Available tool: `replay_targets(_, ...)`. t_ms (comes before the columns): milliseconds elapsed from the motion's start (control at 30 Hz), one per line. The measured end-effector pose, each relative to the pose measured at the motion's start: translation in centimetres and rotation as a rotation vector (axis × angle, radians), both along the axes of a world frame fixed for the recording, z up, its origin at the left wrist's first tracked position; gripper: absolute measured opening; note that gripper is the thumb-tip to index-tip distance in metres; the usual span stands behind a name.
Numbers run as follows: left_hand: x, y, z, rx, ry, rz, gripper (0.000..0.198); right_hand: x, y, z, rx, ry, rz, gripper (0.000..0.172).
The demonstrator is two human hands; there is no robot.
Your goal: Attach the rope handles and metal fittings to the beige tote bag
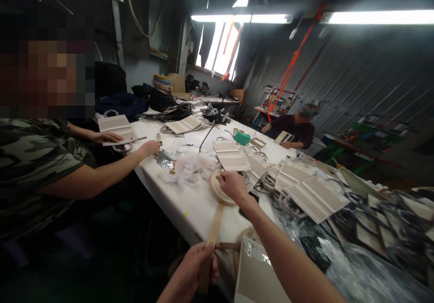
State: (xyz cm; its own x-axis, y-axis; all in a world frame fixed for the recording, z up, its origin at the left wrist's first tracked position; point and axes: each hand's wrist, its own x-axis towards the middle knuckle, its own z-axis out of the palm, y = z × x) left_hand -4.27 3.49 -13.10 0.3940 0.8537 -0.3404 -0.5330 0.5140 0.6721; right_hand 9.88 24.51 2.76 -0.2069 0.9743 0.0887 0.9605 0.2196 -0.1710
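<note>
My left hand [196, 267] is closed around a tan strip of tape [214, 225] near the table's front edge. From there the strip runs up to a roll of tape [214, 191] lying on the white table. My right hand [233, 186] reaches across to that roll, its fingers curled at the rim and partly hidden from view. Just right of my left hand is a beige bag [259, 273] with small metal fittings on its top edge. A brown strap [230, 245] stretches between the bag and my left hand.
Clear plastic bags [193, 165] and small metal parts [164, 158] lie left of the roll. Beige bag panels [307, 197] with straps pile up at right, beside plastic wrap [359, 262]. A co-worker in camouflage [40, 172] sits at left; another person [293, 127] works across the table.
</note>
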Motion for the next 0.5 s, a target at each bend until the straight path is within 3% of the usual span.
replay_targets(100,-1.6,-2.0,1.2,0.012,0.243,-0.126,0.081,3.2,-3.3,-1.2,-0.111,-0.059,-0.128,0.037)
replay_targets(200,-3.2,-3.9,3.2,0.032,0.361,-0.231,0.071,4.5,-5.9,-3.9,-0.225,-0.078,-0.193,0.029)
replay_targets(333,-4.4,-5.9,5.7,0.003,0.153,-0.250,0.069,4.0,-6.7,-6.7,-0.257,-0.033,-0.242,0.041)
replay_targets(500,-4.4,-8.8,7.3,0.025,0.027,-0.243,0.068,3.8,-5.3,-7.6,-0.209,0.044,-0.281,0.044)
